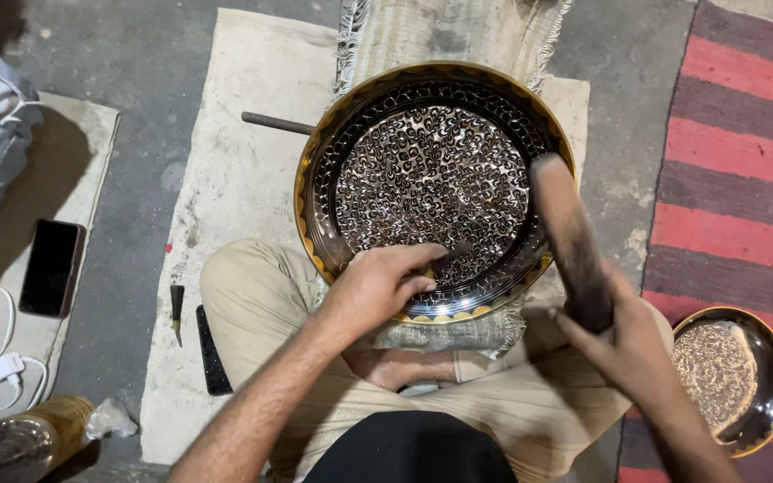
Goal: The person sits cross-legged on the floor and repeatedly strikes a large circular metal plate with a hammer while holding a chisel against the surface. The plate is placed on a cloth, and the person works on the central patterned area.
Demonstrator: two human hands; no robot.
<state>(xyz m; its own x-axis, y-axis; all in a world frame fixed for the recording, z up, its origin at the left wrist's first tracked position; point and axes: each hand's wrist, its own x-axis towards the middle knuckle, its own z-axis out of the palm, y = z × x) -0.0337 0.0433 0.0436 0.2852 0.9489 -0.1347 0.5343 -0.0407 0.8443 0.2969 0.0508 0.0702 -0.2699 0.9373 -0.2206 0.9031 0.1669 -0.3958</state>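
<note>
The engraved tray (434, 183) is lying on the mat (234, 197) before the crossed legs, and, I judge, chasing is going on: the right hand (624, 344) is gripping the mallet (571, 240), the left hand (378, 288) is pinching the chisel (451, 257) against the pattern, which needs a steady tip.

Phone (50, 267) + white charger (0, 368) on left mat; metal rod (276, 123), small chisel (176, 311) on cloth; striped rug (734, 161) w/ small bowl (732, 378) right.
</note>
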